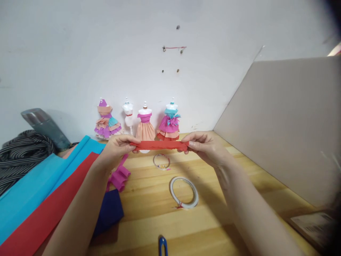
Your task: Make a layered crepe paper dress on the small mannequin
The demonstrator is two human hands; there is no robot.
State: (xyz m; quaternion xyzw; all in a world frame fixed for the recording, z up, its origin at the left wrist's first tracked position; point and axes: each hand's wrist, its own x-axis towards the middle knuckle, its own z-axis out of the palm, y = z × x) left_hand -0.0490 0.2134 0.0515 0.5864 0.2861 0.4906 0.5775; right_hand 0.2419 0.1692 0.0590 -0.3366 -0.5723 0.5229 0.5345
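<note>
A narrow strip of red crepe paper (160, 145) is stretched level between my two hands, above the wooden table. My left hand (121, 147) pinches its left end between thumb and fingers. At the other end, my right hand (199, 145) grips the strip the same way, and the paper looks bunched there. The strip's lower edge is uneven. Behind it stand small dress forms: one in a pink and peach dress (145, 126), one in a layered blue, pink and red dress (170, 122), one in a ruffled purple and peach dress (106, 121), and a mostly bare white form (128, 113).
On the table (149, 213) lie a roll of tape (197, 199), a smaller ring (168, 161) and a blue-handled tool (163, 245). Red paper (53, 217), blue paper (61, 174), pink pieces (119, 177) and striped cloth (23, 156) are at left. A pale panel (287, 121) stands right.
</note>
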